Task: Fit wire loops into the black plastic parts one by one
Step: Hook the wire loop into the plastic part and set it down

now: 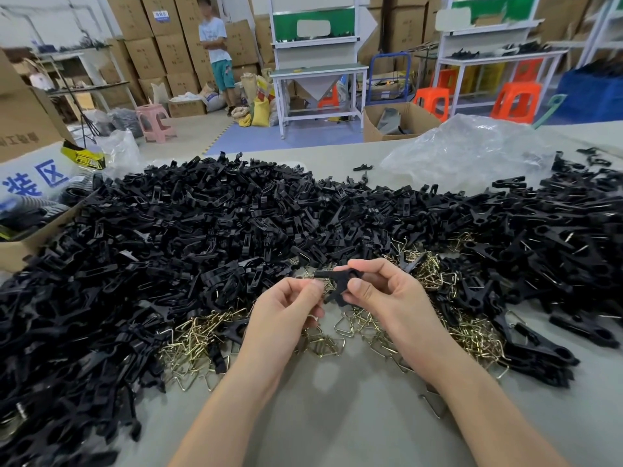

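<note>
Right hand (381, 291) pinches one black plastic part (338, 281) between thumb and forefinger, held above the grey table (337, 419) just over the scattered brass wire loops (202, 335). Left hand (286, 311) is curled with its thumb tip at the part's left end and a bit of wire showing under its fingers; can't tell what it actually grips. Big pile of black parts (202, 224) spans the table behind, clear plastic bag (472, 150) far right.
</note>
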`<action>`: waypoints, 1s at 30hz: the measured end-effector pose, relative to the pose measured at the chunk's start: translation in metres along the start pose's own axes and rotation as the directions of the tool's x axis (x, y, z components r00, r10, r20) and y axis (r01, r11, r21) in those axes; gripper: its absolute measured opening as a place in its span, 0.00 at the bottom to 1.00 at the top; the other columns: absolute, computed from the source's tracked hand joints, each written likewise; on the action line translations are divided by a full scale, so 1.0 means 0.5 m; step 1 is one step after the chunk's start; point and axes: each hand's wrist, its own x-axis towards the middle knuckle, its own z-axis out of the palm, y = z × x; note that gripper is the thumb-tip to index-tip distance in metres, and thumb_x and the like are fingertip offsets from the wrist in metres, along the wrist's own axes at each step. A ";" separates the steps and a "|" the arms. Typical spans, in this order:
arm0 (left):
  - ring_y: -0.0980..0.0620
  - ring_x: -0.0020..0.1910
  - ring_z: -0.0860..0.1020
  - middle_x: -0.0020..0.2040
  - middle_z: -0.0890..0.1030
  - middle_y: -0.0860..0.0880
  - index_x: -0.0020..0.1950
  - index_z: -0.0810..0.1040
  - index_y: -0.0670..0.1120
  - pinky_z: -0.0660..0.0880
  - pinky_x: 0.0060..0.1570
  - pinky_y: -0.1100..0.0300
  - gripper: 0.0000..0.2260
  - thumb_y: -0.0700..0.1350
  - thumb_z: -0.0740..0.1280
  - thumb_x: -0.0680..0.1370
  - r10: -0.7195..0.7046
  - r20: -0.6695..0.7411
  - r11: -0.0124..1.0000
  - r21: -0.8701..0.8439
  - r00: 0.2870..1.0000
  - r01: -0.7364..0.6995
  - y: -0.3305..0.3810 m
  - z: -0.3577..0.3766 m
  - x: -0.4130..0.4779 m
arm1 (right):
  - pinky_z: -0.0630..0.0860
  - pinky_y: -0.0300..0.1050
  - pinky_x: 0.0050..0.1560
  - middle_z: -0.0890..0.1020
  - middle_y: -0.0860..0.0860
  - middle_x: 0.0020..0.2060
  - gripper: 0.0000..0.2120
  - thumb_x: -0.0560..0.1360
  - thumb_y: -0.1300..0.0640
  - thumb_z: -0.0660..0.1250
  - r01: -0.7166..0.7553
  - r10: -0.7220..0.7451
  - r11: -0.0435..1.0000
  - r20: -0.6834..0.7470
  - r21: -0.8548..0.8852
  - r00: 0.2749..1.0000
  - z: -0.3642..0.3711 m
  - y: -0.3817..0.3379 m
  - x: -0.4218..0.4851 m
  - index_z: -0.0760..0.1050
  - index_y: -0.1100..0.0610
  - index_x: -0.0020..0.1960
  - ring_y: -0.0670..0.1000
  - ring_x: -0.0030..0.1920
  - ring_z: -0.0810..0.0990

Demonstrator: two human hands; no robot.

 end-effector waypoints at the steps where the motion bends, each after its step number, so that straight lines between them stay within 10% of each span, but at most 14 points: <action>1: 0.55 0.37 0.79 0.35 0.82 0.51 0.40 0.84 0.54 0.76 0.46 0.54 0.08 0.48 0.71 0.79 -0.001 -0.003 1.000 0.001 1.000 0.001 0.000 0.000 0.000 | 0.81 0.36 0.49 0.88 0.50 0.48 0.09 0.77 0.67 0.69 0.006 -0.006 1.000 0.002 -0.019 1.000 0.000 0.000 0.000 0.80 0.59 0.56 0.49 0.49 0.86; 23: 0.55 0.32 0.77 0.34 0.81 0.49 0.40 0.78 0.47 0.75 0.33 0.64 0.08 0.42 0.69 0.79 -0.017 0.004 0.997 -0.074 1.000 0.017 -0.005 0.010 -0.001 | 0.80 0.35 0.47 0.88 0.51 0.46 0.10 0.76 0.69 0.70 0.027 -0.019 0.992 0.063 -0.127 0.998 0.002 -0.010 -0.006 0.80 0.58 0.54 0.46 0.44 0.86; 30: 0.53 0.40 0.80 0.44 0.81 0.46 0.56 0.83 0.42 0.78 0.40 0.58 0.18 0.53 0.77 0.73 0.000 0.436 0.866 -0.450 0.900 0.218 0.006 0.009 -0.009 | 0.81 0.43 0.53 0.87 0.55 0.52 0.09 0.72 0.56 0.72 -0.004 0.005 1.000 0.136 -0.012 0.991 0.006 -0.004 -0.006 0.85 0.50 0.52 0.52 0.50 0.85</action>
